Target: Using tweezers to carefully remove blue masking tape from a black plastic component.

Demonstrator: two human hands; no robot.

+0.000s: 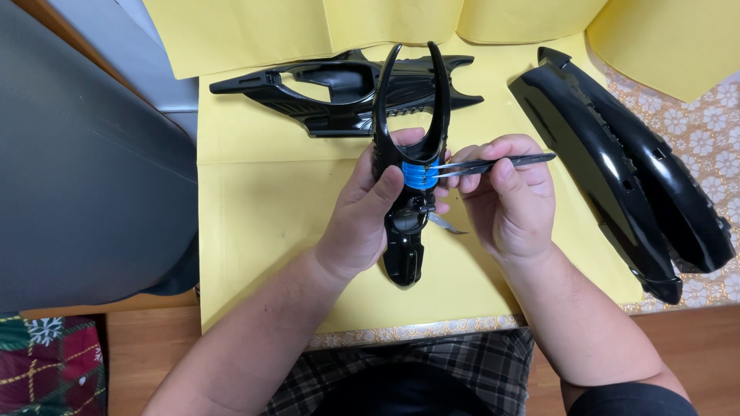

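I see bare yellow paper [262, 231] left of my hands. Black shells [617, 154] block its right — a frame [339, 96] blocks its far edge.

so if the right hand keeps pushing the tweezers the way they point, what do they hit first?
The right hand aims the tweezers leftward; their tips already sit at the blue band on the black forked part, so that comes first. Whether they touch is unclear.

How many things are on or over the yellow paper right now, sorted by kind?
Glossy black plastic parts: 3, a forked part held in the left hand, a frame part, a long curved cover
Tweezers, in the right hand: 1
Total: 4
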